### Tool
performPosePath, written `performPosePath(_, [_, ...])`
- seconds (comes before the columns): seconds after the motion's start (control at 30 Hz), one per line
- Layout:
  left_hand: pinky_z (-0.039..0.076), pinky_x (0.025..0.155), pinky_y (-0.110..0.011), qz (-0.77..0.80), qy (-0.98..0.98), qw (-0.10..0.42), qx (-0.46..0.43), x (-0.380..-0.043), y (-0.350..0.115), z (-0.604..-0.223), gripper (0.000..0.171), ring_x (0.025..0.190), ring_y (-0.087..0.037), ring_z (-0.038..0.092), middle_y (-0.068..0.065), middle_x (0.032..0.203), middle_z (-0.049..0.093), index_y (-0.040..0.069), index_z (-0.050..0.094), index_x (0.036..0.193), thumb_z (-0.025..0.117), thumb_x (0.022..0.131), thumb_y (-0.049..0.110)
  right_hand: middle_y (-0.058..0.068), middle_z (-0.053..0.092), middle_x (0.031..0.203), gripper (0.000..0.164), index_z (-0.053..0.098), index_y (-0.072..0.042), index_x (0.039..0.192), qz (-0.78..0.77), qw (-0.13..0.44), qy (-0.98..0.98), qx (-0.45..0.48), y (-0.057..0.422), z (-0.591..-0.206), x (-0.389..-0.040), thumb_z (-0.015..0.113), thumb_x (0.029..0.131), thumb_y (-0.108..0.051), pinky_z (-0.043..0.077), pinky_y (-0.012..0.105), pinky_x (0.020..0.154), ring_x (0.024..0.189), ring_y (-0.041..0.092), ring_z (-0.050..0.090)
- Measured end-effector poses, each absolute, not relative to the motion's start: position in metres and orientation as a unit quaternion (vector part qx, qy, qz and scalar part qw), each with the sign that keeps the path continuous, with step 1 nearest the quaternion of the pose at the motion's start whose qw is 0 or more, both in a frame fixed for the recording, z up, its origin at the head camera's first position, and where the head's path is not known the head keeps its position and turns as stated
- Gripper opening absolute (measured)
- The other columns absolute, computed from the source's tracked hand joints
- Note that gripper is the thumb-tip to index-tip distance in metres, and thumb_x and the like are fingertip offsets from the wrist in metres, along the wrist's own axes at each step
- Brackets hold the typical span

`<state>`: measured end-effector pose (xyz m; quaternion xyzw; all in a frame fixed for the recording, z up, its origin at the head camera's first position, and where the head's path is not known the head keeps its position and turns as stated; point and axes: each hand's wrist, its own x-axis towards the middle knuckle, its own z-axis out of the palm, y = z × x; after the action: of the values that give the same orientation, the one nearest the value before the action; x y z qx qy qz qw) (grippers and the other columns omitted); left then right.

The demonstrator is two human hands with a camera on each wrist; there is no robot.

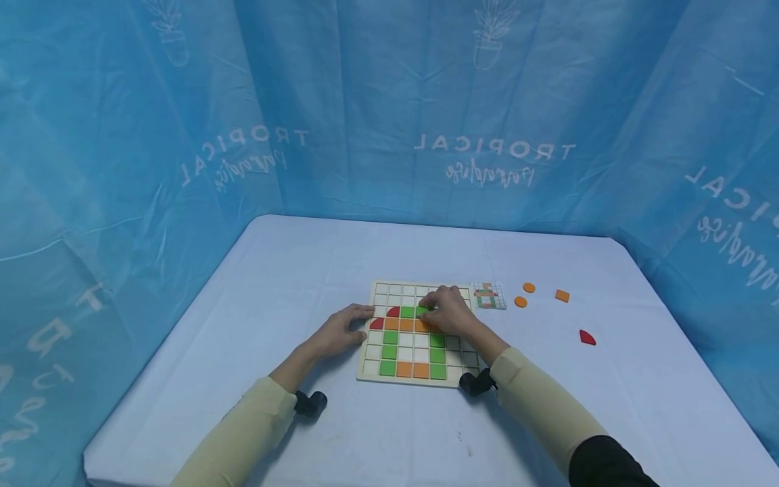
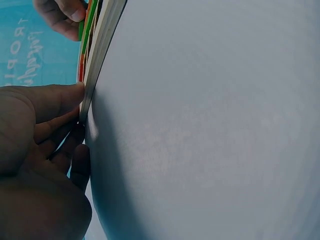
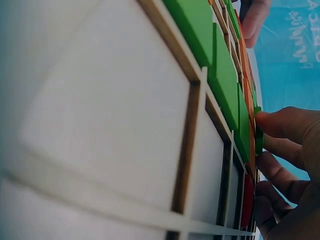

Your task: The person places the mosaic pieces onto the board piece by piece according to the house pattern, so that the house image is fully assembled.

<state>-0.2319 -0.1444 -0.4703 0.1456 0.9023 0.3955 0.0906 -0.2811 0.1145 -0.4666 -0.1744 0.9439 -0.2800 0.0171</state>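
Observation:
A wooden grid board [image 1: 365, 370] lies on the table, its squares partly filled with green, orange and red tiles. My left hand [image 1: 336, 333] touches the board's left edge, thumb and fingertips spread along it. Between thumb and fingers, my right hand [image 1: 452, 312] pinches a green square tile [image 3: 259, 135] over the upper middle of the grid. Beside that spot sits another green tile [image 1: 408, 312], then a red quarter-round tile [image 1: 393, 312]. A row of orange tiles [image 1: 406, 325] runs below them, partly covered by my right hand.
A small pattern card [image 1: 489, 295] lies at the board's upper right corner. Farther right are two orange round tiles [image 1: 529, 287], an orange square tile [image 1: 562, 296] and a red quarter-round tile [image 1: 587, 337]. Blue curtains [image 1: 389, 122] hang behind the white table [image 1: 316, 257].

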Motion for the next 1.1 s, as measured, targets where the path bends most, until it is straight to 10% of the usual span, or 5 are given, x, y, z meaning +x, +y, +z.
performPosePath(0.83, [0.025, 0.113, -0.044, 0.399, 0.902, 0.097, 0.136, -0.231, -0.143, -0.469, 0.051, 0.139, -0.027, 0.030, -0.005, 0.143, 0.046, 0.006, 0.054, 0.135, 0.068, 0.086, 0.002, 0.005, 0.059, 0.100, 0.027, 0.072, -0.010, 0.110, -0.346, 0.007, 0.923, -0.167, 0.134, -0.459, -0.273, 0.072, 0.085, -0.019, 0.045, 0.043, 0.077, 0.095, 0.025, 0.049])
performPosePath(1.1, [0.025, 0.112, -0.046, 0.397, 0.902, 0.094, 0.143, -0.230, -0.144, -0.468, 0.050, 0.139, -0.029, 0.030, -0.007, 0.143, 0.046, 0.005, 0.054, 0.136, 0.067, 0.087, 0.002, 0.012, 0.062, 0.104, 0.031, 0.070, -0.004, 0.113, -0.362, -0.019, 0.923, -0.128, 0.183, -0.448, -0.259, 0.073, 0.084, -0.014, 0.036, 0.054, 0.100, 0.101, 0.029, 0.051])
